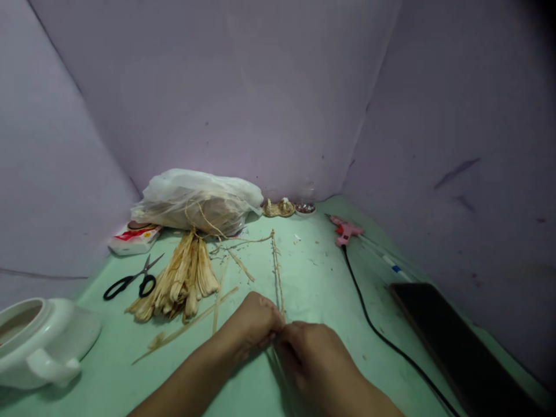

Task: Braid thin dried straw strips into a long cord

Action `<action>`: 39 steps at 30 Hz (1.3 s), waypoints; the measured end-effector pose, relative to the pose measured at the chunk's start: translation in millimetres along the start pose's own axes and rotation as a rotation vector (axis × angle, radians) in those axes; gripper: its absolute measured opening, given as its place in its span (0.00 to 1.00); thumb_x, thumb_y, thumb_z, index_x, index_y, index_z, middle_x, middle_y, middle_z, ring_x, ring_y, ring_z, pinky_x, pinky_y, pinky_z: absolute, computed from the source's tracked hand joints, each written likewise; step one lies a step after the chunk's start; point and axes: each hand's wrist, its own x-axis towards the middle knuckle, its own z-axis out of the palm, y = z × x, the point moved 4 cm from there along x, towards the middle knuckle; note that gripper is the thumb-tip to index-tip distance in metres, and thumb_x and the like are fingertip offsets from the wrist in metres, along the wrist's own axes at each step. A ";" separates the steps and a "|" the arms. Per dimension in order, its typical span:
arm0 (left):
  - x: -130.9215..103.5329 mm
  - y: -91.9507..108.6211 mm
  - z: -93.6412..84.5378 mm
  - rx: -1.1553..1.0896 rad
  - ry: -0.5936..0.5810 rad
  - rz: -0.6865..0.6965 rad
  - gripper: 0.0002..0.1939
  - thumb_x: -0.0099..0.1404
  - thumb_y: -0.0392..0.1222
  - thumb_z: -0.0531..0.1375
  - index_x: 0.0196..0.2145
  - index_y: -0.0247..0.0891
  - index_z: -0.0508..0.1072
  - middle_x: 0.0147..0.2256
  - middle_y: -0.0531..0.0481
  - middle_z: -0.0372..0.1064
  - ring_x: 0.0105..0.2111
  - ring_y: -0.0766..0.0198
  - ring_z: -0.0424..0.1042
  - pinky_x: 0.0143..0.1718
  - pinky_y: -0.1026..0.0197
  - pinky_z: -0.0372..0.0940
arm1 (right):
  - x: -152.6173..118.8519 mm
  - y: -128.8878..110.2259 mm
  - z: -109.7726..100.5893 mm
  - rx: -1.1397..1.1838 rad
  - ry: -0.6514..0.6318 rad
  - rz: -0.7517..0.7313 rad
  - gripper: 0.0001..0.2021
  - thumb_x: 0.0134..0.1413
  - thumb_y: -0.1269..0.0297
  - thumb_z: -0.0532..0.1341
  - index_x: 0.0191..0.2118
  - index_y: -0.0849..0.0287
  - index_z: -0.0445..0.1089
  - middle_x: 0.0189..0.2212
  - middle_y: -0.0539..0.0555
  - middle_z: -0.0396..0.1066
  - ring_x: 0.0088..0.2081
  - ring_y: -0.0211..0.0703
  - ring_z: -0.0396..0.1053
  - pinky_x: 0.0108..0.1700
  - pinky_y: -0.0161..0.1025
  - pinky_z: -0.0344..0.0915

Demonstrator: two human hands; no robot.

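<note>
My left hand (258,317) and my right hand (315,353) meet low in the middle, fingers closed at the near end of a thin straw-coloured twisted cord (278,272). From my fingers the cord runs straight away over the green surface to a small knot or pin at its far end. Another strand (237,238) leads left from there toward a bundle of dried husk strips (180,278). Loose pale strips (195,321) lie left of my hands. Exactly how the fingers grip the cord is hidden.
Black-handled scissors (134,279), a small box (134,238) and a white ceramic pot (43,341) stand left. A plastic bag (197,200), a woven piece (278,208) and a small dish (305,209) line the wall. Right are a pink glue gun (346,229) and a dark flat slab (456,347).
</note>
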 end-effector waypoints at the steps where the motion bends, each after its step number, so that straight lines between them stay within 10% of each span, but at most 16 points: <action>1: 0.7 -0.1 0.1 -0.004 -0.009 0.008 0.05 0.36 0.28 0.49 0.11 0.32 0.63 0.06 0.58 0.49 0.08 0.76 0.46 0.11 0.69 0.39 | -0.5 1.1 -0.3 0.019 -0.010 0.017 0.11 0.46 0.70 0.51 0.26 0.60 0.71 0.23 0.55 0.72 0.24 0.38 0.66 0.25 0.31 0.53; 5: 1.9 0.2 -2.5 0.003 -0.050 0.022 0.04 0.38 0.29 0.51 0.12 0.33 0.63 0.07 0.58 0.50 0.09 0.76 0.46 0.12 0.68 0.39 | 1.9 13.8 -9.9 0.256 -0.204 0.120 0.08 0.40 0.65 0.58 0.22 0.62 0.72 0.16 0.51 0.68 0.20 0.34 0.61 0.20 0.29 0.50; 9: 1.2 1.8 -5.9 0.037 -0.088 0.039 0.01 0.39 0.32 0.53 0.14 0.33 0.63 0.08 0.58 0.51 0.10 0.75 0.47 0.13 0.68 0.40 | 13.7 33.5 -33.5 0.561 0.104 0.305 0.09 0.43 0.63 0.57 0.29 0.63 0.70 0.22 0.51 0.68 0.18 0.30 0.58 0.20 0.29 0.53; 16: 4.3 -0.7 -3.9 0.104 -0.120 0.089 0.03 0.39 0.33 0.51 0.14 0.33 0.63 0.10 0.57 0.52 0.12 0.75 0.47 0.15 0.67 0.41 | 19.8 23.8 10.5 1.158 -0.207 0.455 0.06 0.43 0.66 0.56 0.27 0.65 0.63 0.17 0.48 0.62 0.15 0.31 0.62 0.15 0.30 0.59; 30: -3.7 8.1 -10.8 0.578 -0.008 0.246 0.08 0.44 0.37 0.51 0.17 0.32 0.69 0.14 0.55 0.56 0.17 0.72 0.52 0.17 0.68 0.48 | 23.2 38.1 14.6 0.883 -0.126 0.504 0.03 0.38 0.71 0.53 0.19 0.59 0.58 0.06 0.40 0.50 0.08 0.27 0.47 0.09 0.26 0.43; 35: -18.3 20.8 -44.0 0.657 -0.225 0.148 0.11 0.48 0.43 0.52 0.21 0.32 0.70 0.17 0.53 0.62 0.14 0.71 0.56 0.16 0.68 0.50 | 23.3 38.2 15.4 0.926 -0.148 0.466 0.04 0.40 0.67 0.54 0.20 0.59 0.59 0.06 0.40 0.50 0.08 0.27 0.47 0.09 0.26 0.44; 39: -23.5 37.6 -97.4 0.696 0.155 0.180 0.12 0.50 0.44 0.52 0.25 0.34 0.71 0.16 0.54 0.61 0.16 0.71 0.58 0.18 0.69 0.52 | 23.4 37.9 15.1 0.947 -0.133 0.456 0.05 0.39 0.67 0.56 0.20 0.59 0.58 0.06 0.40 0.50 0.09 0.27 0.46 0.09 0.26 0.45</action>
